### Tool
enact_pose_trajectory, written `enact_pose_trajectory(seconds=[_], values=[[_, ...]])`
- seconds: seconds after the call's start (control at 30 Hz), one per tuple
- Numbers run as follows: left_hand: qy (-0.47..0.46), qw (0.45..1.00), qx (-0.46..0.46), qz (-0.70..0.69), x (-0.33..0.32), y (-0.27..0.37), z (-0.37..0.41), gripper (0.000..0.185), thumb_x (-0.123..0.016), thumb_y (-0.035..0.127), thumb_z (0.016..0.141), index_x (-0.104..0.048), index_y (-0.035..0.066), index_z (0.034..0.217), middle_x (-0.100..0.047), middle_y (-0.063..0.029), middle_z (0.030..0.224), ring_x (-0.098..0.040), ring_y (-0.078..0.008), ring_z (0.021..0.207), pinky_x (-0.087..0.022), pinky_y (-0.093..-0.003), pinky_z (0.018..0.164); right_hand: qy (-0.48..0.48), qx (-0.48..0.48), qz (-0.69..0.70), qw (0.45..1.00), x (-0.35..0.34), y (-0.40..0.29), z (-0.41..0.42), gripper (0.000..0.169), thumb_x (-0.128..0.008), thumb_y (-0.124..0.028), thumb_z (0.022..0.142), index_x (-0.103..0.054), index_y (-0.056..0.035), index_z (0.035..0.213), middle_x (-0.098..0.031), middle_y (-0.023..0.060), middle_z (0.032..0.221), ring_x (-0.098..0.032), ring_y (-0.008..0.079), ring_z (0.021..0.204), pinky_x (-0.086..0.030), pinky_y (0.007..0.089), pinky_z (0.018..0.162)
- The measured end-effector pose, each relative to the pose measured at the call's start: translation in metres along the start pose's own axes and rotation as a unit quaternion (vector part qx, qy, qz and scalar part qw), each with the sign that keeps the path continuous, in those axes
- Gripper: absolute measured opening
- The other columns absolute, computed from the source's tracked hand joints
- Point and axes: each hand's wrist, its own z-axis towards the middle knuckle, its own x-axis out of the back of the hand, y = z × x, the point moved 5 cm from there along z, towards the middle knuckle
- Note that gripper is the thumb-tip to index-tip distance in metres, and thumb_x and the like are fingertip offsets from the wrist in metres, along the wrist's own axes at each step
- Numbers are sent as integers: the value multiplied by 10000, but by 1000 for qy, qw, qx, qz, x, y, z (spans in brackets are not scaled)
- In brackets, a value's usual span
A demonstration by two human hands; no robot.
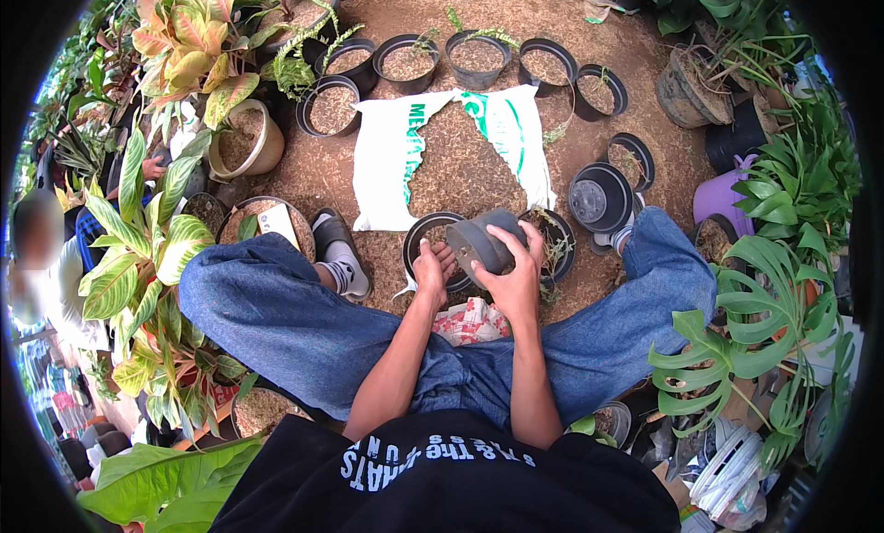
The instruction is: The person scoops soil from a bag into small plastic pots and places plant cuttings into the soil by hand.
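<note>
My right hand (pixel 516 267) grips a small black plastic pot (pixel 471 246), which is tipped on its side with its base towards the left. Beside that base, my left hand (pixel 434 265) is held half-cupped with nothing visible in it. Beneath both is a round black pot (pixel 416 237), partly hidden by my left hand and the tilted pot. To its right stands another black pot (pixel 568 246) with a thin, straggly plant. A torn-open white sack (pixel 383 167) with green print lies just beyond, exposing brown, shredded growing medium (pixel 466 160).
Several black pots of medium, such as one fern pot (pixel 478 62), form an arc beyond the sack. An unfilled black pot (pixel 599 198) sits by my right foot. Leafy plants crowd both sides, including a monstera (pixel 725 367). Another person (pixel 76 277) is at the left.
</note>
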Motion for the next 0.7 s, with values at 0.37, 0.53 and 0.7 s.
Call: enact_pose_trajectory(seconds=[0.37, 0.53, 0.7], values=[[-25, 1000, -6, -1, -4, 5, -8, 685, -282, 501, 1002, -398, -72, 1358, -505, -236, 1317, -518, -314, 1174, -402, -407, 1015, -23, -5, 6, 1000, 0, -2, -1, 561, -806, -103, 612, -662, -140, 1154, -403, 149, 1329, -421, 361, 1244, -386, 446, 1042], [6, 1000, -1, 19, -5, 8, -13, 687, -277, 506, 1001, -403, -64, 1362, -510, -223, 1314, -520, -304, 1168, -410, -405, 1003, -22, -1, -6, 1000, 0, -2, -1, 563, -807, -113, 612, -662, -138, 1155, -403, 145, 1336, -421, 356, 1245, -389, 444, 1039], [-33, 999, 6, 8, -5, 6, -10, 696, -277, 513, 998, -397, -65, 1365, -485, -220, 1347, -498, -305, 1208, -402, -413, 1014, -30, -3, -6, 1000, -1, -1, -1, 560, -810, -117, 609, -664, -138, 1150, -405, 151, 1335, -427, 358, 1242, -389, 443, 1040]])
